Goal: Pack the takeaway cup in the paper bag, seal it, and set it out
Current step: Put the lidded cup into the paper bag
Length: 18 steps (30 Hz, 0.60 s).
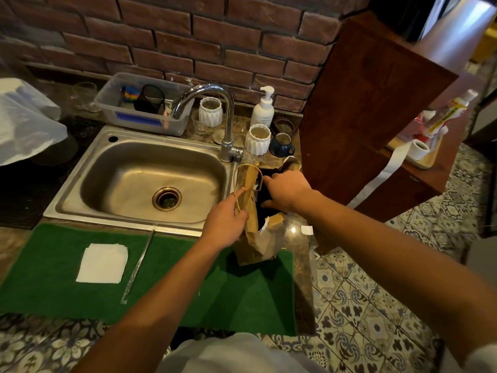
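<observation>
A brown paper bag [255, 243] stands open on the right end of the green mat [166, 286], beside the sink. My left hand [224, 224] grips the bag's left wall and its twisted paper handle. My right hand [286, 192] reaches down into the bag's mouth, its fingers curled around something dark inside. That dark thing looks like the takeaway cup, but the bag and my hand hide most of it. A small white sticker [307, 229] lies on the counter just right of the bag.
The steel sink [88, 168] and tap [228, 122] are left of the bag. White ribbed cups [257, 140], a blue mug [281, 145] and a soap pump [263, 109] stand behind. A folded napkin [103, 263] and wrapped straw [137, 267] lie on the mat. A wooden cabinet [363, 117] stands right.
</observation>
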Each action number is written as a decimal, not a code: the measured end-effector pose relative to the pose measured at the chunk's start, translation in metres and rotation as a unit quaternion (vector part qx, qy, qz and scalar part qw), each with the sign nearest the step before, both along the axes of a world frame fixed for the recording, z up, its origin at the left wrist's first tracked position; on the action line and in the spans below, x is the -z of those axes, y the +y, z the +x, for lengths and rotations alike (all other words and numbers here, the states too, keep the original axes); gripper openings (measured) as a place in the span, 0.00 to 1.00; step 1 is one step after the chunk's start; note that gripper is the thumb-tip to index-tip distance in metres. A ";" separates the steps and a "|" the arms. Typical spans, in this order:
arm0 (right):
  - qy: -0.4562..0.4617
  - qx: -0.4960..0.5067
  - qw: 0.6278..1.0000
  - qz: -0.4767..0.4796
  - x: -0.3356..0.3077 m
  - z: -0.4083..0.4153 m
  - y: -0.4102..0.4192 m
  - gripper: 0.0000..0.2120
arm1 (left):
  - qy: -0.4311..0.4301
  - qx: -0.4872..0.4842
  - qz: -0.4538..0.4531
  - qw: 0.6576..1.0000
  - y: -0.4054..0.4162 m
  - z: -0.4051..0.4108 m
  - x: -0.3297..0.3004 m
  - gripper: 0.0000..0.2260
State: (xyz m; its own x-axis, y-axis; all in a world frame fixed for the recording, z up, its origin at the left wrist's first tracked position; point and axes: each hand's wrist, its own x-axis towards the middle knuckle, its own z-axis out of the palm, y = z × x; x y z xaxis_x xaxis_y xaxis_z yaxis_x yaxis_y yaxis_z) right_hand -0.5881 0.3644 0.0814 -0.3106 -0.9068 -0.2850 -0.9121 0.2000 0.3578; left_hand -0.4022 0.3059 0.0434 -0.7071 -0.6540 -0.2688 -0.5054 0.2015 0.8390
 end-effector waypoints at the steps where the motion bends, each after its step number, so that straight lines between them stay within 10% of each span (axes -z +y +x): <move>1: -0.004 -0.001 1.000 -0.012 -0.001 -0.001 0.002 0.32 | 0.003 -0.004 -0.003 1.000 -0.001 -0.001 -0.001 0.27; 12: -0.136 -0.010 0.948 -0.289 -0.031 0.010 0.069 0.27 | 0.033 0.011 -0.015 0.999 -0.015 -0.005 -0.010 0.25; 18: -0.287 -0.056 0.848 -0.443 -0.050 0.048 0.077 0.14 | 0.072 -0.009 0.063 0.995 -0.006 0.012 -0.012 0.27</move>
State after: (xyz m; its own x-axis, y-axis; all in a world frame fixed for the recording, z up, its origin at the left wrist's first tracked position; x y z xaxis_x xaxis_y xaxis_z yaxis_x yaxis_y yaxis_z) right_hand -0.5399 0.4410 0.1311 -0.2485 -0.8584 0.4487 -0.9165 0.0585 -0.3957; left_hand -0.3906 0.3000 0.0557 -0.7328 -0.6345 -0.2456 -0.3802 0.0825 0.9212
